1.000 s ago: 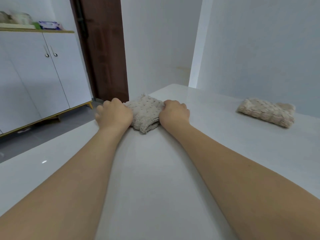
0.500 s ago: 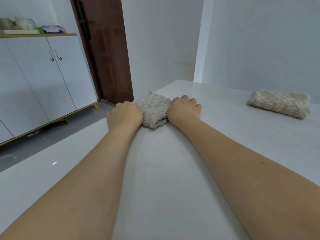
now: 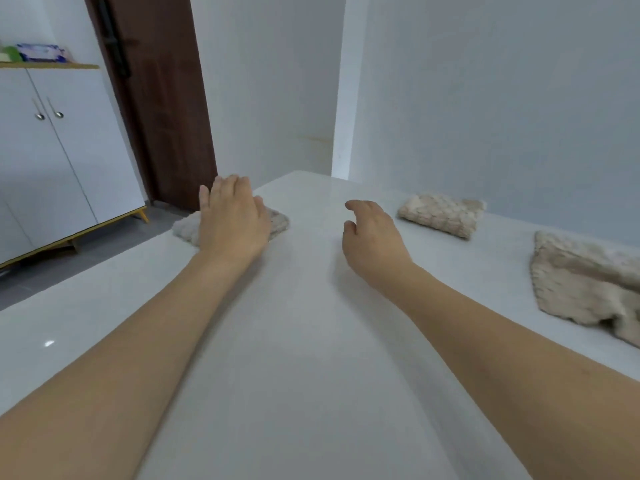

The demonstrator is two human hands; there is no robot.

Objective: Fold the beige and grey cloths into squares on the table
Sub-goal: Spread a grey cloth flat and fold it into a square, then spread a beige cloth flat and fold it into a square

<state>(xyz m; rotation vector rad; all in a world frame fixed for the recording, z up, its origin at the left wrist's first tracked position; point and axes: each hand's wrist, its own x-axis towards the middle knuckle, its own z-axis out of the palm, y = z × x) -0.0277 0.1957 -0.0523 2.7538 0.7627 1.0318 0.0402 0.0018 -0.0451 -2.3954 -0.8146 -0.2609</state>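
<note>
A small folded grey cloth (image 3: 278, 221) lies near the far left edge of the white table (image 3: 311, 341). My left hand (image 3: 232, 220) lies flat on it with straight fingers and covers most of it. My right hand (image 3: 374, 233) hovers to the right of that cloth, fingers loosely curled, holding nothing. A folded beige cloth (image 3: 441, 214) sits at the far right near the wall. An unfolded, rumpled beige cloth (image 3: 585, 282) is spread at the right edge of the view.
White walls stand close behind and to the right of the table. To the left, beyond the table edge, are a grey floor, a white cabinet (image 3: 52, 150) with items on top and a dark brown door (image 3: 156, 98).
My right hand has let go of the grey cloth and moved right. My left hand has opened and now lies flat on it. The view has turned right, revealing the unfolded beige cloth.
</note>
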